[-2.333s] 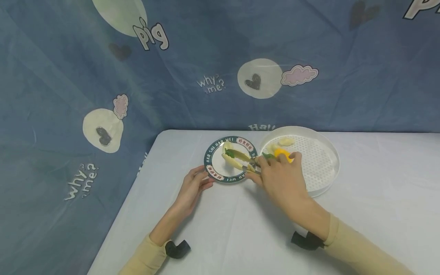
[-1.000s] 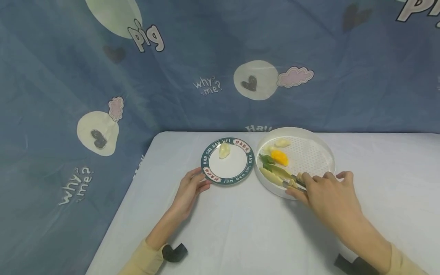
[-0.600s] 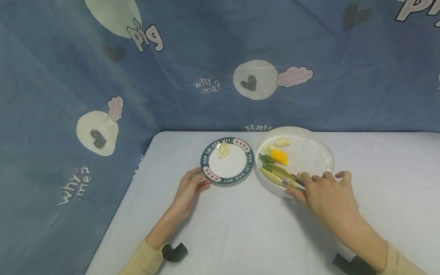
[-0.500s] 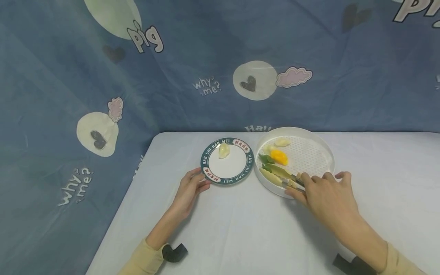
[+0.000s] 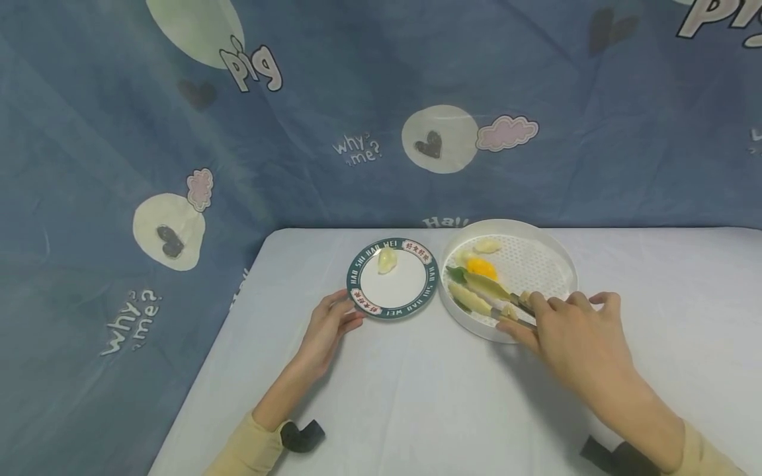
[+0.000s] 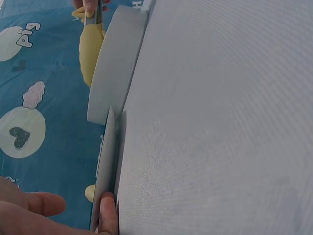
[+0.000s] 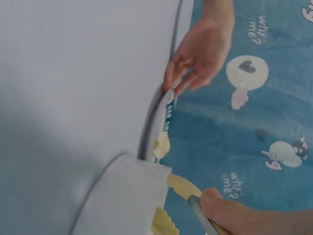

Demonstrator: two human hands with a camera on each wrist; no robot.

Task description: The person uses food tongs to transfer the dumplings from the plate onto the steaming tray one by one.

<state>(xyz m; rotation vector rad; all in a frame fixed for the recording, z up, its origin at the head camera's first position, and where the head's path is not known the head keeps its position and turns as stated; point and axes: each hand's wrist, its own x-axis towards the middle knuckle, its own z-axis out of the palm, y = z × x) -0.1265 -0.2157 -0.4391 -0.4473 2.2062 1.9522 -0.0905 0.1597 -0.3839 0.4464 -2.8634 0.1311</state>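
Note:
My right hand [image 5: 580, 337] holds food tongs [image 5: 485, 285] with pale yellow tips and metal arms. Their tips are spread inside a round white tray [image 5: 568, 261] with a perforated floor. In that tray lie a bright yellow piece [image 5: 481, 267], a green piece [image 5: 457, 274] and a cream dumpling-shaped piece [image 5: 488, 246]; the tongs partly cover the green one. To the left, a plate [image 5: 411, 311] with a green lettered rim carries a pale dumpling-shaped piece [image 5: 387, 260]. My left hand [image 5: 324, 330] touches the plate's edge with extended fingers, one [image 6: 108, 210] low against its side.
The plate and the tray stand side by side on a white-covered table [image 5: 405, 396]. A blue printed cloth [image 5: 333, 79] hangs behind and to the left. Dark camera mounts [image 5: 302, 436] are on both wrists.
The tongs have moved right from the plate to the tray, and the pale piece now lies on the plate uncovered. Lately the tong tips have spread wider. The left hand stays at the plate.

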